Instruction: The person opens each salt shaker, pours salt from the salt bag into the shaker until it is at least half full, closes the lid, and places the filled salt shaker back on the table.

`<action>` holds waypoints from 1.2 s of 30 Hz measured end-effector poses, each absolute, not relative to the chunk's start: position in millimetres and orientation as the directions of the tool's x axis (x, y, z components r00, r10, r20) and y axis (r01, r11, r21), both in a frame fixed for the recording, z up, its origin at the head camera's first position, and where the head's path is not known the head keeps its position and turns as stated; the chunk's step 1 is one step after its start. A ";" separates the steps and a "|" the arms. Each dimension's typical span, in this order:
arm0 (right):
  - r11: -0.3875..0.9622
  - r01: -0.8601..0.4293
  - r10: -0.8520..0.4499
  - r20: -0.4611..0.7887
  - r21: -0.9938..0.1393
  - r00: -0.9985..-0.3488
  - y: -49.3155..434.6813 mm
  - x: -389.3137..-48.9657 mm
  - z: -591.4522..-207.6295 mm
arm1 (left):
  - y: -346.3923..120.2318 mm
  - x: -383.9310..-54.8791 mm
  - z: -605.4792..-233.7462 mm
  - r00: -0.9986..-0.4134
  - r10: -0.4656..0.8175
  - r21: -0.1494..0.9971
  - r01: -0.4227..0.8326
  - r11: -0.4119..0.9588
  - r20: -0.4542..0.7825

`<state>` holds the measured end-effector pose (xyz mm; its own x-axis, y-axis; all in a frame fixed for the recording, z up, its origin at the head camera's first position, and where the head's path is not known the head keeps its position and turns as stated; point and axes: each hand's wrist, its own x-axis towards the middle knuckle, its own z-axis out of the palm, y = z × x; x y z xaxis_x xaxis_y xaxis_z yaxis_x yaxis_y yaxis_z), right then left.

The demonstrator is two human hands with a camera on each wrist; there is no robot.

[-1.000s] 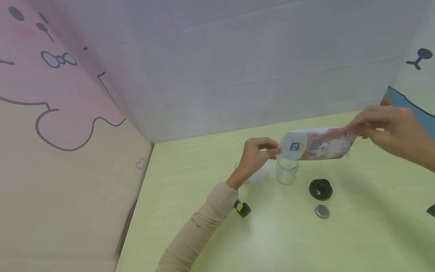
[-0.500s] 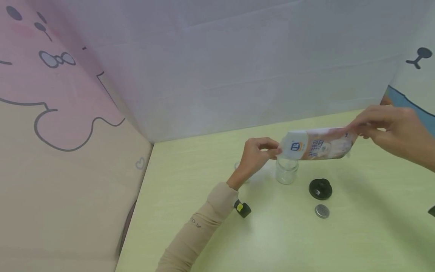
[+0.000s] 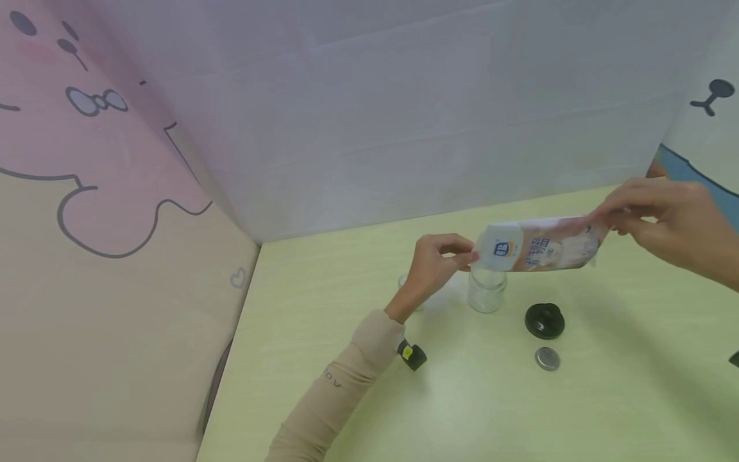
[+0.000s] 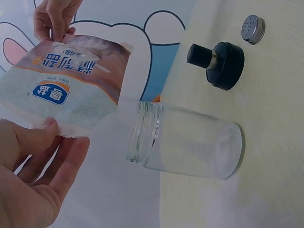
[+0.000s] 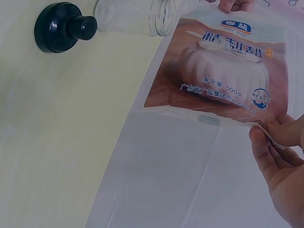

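Observation:
A printed plastic bag of salt (image 3: 545, 245), brown and pale blue, is held up nearly level over the table. My left hand (image 3: 437, 260) pinches its pale-blue end between thumb and fingers. The opposite end is pinched at a corner by my right hand (image 3: 664, 215), as the right wrist view shows at the bag's lower edge (image 5: 199, 111). Directly below the pale-blue end stands an uncapped clear glass jar (image 3: 486, 296). In the left wrist view a clear corner of the bag comes close to the mouth of the jar (image 4: 190, 142). No salt is visible in the jar.
Right of the jar lie a black knobbed lid (image 3: 544, 321) and a small perforated metal cap (image 3: 547, 359). Another clear glass item (image 3: 402, 281) is mostly hidden behind my left wrist. A white sheet (image 3: 369, 147) rises behind the pale-green table (image 3: 323, 289).

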<state>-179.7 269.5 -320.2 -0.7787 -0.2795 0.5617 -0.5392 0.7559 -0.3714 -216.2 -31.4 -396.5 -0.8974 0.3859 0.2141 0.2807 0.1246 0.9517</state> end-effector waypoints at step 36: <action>0.736 -0.587 -0.325 0.585 -0.337 -0.743 267.6 -177.3 -318.9 | -32.0 -197.9 -364.9 -0.907 0.375 0.956 0.259 0.139 0.191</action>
<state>-177.3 267.6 -318.9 -0.7429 -0.3245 0.5854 -0.5869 0.7363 -0.3367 -197.9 -32.0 -364.9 -0.9072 0.3747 0.1914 0.2591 0.1390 0.9558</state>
